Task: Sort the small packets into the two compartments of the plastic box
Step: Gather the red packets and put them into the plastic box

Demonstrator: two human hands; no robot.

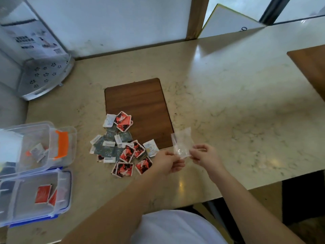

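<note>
A heap of small packets (121, 148), red-and-black, dark green and white, lies mid-table, partly on a brown wooden mat (139, 103). My left hand (167, 162) and my right hand (204, 155) both pinch the lower edge of a clear empty plastic bag (182, 143), held upright just right of the heap. At the left edge sits a blue-clipped plastic box (65, 191) with a divider and red packets (43, 193) inside. Behind it stands an orange-clipped clear box (60, 143) holding a white packet (37, 152).
A white perforated appliance base (44, 76) fills the far left corner. A white board (228, 22) leans at the back right. A brown wooden surface (311, 67) juts in at the right. The table's front edge runs just past my forearms.
</note>
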